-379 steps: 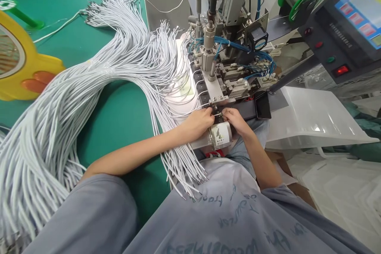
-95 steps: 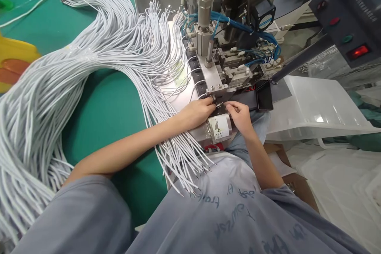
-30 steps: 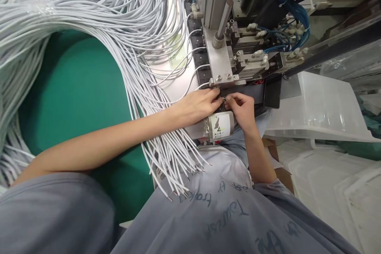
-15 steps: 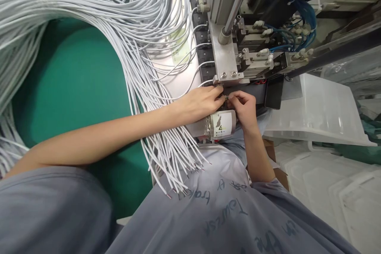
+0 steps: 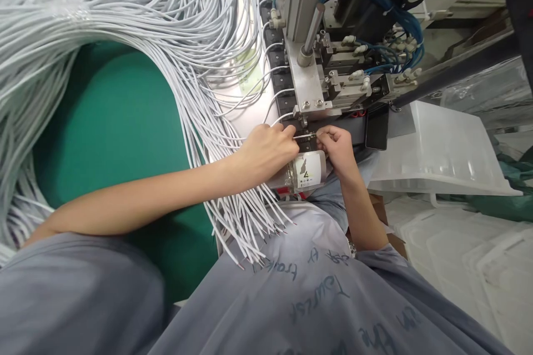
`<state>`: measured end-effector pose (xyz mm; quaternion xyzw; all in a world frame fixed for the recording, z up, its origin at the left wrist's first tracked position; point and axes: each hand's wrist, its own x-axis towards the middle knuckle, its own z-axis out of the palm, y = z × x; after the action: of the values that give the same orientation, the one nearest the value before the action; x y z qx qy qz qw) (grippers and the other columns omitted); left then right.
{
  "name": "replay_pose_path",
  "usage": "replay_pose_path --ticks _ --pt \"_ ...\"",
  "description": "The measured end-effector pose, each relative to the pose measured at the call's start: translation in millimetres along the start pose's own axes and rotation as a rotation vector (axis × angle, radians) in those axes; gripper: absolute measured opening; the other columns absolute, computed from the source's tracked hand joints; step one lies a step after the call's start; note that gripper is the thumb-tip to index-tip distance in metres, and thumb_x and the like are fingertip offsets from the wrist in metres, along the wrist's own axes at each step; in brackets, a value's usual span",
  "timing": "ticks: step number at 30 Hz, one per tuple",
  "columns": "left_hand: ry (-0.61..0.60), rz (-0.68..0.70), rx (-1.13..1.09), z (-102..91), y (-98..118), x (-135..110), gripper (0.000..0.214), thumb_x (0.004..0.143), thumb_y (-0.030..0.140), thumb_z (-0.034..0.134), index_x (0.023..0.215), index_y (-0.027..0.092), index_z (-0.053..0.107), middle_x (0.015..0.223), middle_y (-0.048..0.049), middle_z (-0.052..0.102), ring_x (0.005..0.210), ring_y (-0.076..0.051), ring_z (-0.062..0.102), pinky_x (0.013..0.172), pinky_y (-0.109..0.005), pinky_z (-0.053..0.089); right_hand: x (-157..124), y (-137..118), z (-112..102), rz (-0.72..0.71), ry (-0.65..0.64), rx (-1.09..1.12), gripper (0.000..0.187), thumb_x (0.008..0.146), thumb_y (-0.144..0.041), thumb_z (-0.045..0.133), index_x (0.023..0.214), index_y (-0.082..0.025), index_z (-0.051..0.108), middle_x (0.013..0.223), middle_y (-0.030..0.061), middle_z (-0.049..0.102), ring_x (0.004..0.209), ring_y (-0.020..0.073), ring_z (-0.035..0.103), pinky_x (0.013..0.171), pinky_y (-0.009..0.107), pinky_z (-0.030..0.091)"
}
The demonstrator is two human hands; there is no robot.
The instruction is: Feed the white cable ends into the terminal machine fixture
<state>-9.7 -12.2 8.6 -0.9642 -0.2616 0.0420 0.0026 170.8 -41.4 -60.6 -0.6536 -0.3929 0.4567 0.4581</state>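
Observation:
My left hand [image 5: 272, 150] is closed around a white cable [image 5: 303, 136], whose end sticks out to the right over a black fixture block [image 5: 307, 144]. Facing it, my right hand [image 5: 334, 143] pinches at the tip of that cable with thumb and forefinger; the detail between the fingertips is too small to make out. Just above both hands is the metal plate [image 5: 306, 86] of a pneumatic machine. Other white cables run into a row of black blocks [image 5: 280, 75] along its left side. A labelled clear packet [image 5: 308, 171] lies just below the hands.
A large bundle of white cables [image 5: 166, 55] spreads over the green mat [image 5: 108, 122], its loose ends hanging near my lap. To the right are a dark phone-like slab [image 5: 377, 127] and a translucent plastic bin [image 5: 453, 150]. Blue air hoses [image 5: 410, 28] cross the machine.
My left hand has drawn back left from the fixture and closed round the cable, baring its end. My right hand stays pinched at the tip. The whole view has shifted slightly.

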Motion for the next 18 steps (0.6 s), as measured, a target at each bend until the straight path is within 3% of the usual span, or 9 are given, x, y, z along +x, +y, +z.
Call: replay_pose_path --ticks 4,6,11,15,18 --pt "0.075 -0.103 0.016 7.7 -6 2 0.028 0.079 -0.002 0.037 0.077 0.01 0.063 0.073 -0.0113 0.06 0.06 -0.017 0.056 0.048 -0.028 0.033 -31 -4 -8 -0.176 0.253 -0.112 0.013 0.077 -0.028 0.055 0.066 -0.02 0.056 0.058 -0.0024 0.054 0.052 0.011 0.048 0.051 0.025 0.041" --pt "0.09 -0.182 0.033 11.1 -12 5 0.029 0.081 0.001 0.035 0.085 0.01 0.063 0.074 -0.0115 0.06 0.061 -0.018 0.057 0.05 -0.027 0.033 -59 -7 -5 -0.232 0.269 -0.188 0.016 0.08 -0.03 0.054 0.07 -0.02 0.058 0.063 -0.0006 0.059 0.055 0.0125 0.053 0.054 0.026 0.044" --pt "0.094 -0.23 -0.012 14.8 -23 11 0.023 0.084 0.008 0.041 0.081 0.01 0.063 0.069 -0.0095 0.058 0.06 -0.017 0.055 0.054 -0.026 0.03 -117 -9 23 -0.205 -0.079 -0.503 0.012 0.082 -0.029 0.056 0.081 -0.022 0.065 0.073 0.0026 0.07 0.063 0.0171 0.064 0.064 0.029 0.05" --pt "0.069 -0.22 -0.064 4.5 -19 11 0.021 0.08 0.007 0.044 0.074 0.01 0.063 0.069 -0.0087 0.057 0.06 -0.017 0.055 0.054 -0.027 0.03 -124 -8 41 -0.117 -0.216 -0.696 0.019 0.081 -0.028 0.056 0.095 -0.02 0.064 0.086 0.0087 0.073 0.077 0.024 0.069 0.073 0.036 0.051" --pt "0.085 -0.044 -0.111 -8.5 -1 2 0.017 0.077 0.008 0.046 0.078 0.011 0.063 0.07 -0.0071 0.057 0.056 -0.015 0.053 0.049 -0.026 0.027 -121 -4 45 -0.102 -0.252 -0.622 0.02 0.081 -0.028 0.056 0.099 -0.02 0.062 0.082 0.0067 0.072 0.074 0.0237 0.068 0.071 0.036 0.051"
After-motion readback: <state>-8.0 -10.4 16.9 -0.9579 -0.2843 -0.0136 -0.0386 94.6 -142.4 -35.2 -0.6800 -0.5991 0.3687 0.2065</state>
